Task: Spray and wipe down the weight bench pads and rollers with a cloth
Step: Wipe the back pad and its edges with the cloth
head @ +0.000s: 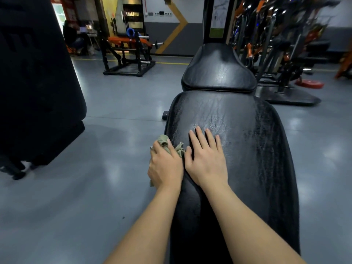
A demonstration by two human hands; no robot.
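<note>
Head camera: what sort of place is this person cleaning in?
Most likely a gym: a black padded weight bench in front, an orange-padded barbell station behind on the left, and a red weight plate on the floor at right.

Ahead and to the right of the right hand [206,161], flat on the long pad [253,149], the pad's surface lies bare up to the seam before the seat pad [217,73], behind which a black upright post [206,25] closes the far end. Left of the pad, past the left hand [165,165] and its bunched cloth [163,140] at the edge, grey floor [118,134] gives wide room up to a bulky dark machine [38,82]; on the right, rack bases [291,98] stand well apart.
</note>
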